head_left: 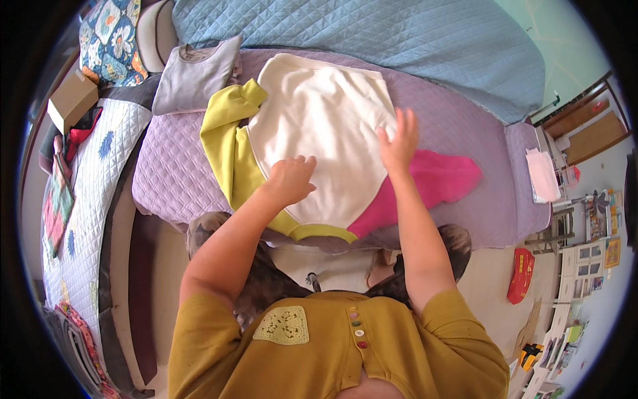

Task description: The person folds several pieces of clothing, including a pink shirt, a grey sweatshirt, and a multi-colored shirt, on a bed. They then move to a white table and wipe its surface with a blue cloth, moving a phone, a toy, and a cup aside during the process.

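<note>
A sweatshirt with a white body (pixel 319 114) lies spread before me, its neckline towards me and its hem at the far side. Its yellow-green sleeve (pixel 219 144) is folded along the left side, the cuff bent up near the hem. The pink sleeve (pixel 441 177) stretches out to the right. My left hand (pixel 291 180) is at the middle left of the white body, palm down, fingers bent and thumb apart. Over the right edge of the body is my right hand (pixel 401 139), its fingers spread and slightly blurred. Neither hand visibly grips cloth.
The sweatshirt lies on a purple quilted cover (pixel 174 164). A folded grey sweatshirt (pixel 197 77) sits at the back left, with a blue quilted cover (pixel 369 35) behind. To the left are a bed with a white quilt (pixel 117 144) and a cardboard box (pixel 75 97). A red bag (pixel 521 276) lies on the floor at right.
</note>
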Action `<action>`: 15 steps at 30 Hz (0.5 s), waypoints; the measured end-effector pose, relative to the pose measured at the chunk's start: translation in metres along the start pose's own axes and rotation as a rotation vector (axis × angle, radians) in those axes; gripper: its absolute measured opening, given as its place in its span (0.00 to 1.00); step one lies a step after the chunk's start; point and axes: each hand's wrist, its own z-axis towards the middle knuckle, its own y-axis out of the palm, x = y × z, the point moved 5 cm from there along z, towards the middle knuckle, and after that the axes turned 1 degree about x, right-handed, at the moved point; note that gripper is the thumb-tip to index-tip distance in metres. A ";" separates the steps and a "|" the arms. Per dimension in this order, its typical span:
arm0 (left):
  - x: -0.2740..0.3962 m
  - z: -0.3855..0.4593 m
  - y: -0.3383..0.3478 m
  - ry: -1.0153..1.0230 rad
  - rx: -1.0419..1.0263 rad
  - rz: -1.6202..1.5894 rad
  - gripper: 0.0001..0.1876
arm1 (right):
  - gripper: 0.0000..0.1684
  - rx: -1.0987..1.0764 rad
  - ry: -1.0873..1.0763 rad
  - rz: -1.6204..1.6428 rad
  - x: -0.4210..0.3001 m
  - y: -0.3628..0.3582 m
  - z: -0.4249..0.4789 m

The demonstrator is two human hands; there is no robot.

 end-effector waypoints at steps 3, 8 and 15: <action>-0.017 -0.009 0.003 -0.080 -0.077 0.073 0.27 | 0.42 -0.119 -0.208 0.031 -0.058 0.059 0.037; -0.022 -0.012 0.004 -0.027 -0.058 0.016 0.25 | 0.41 -0.611 0.070 -0.280 -0.058 0.142 0.065; -0.040 -0.004 -0.011 0.052 0.044 -0.056 0.18 | 0.45 -0.493 0.228 -0.266 -0.078 0.163 0.089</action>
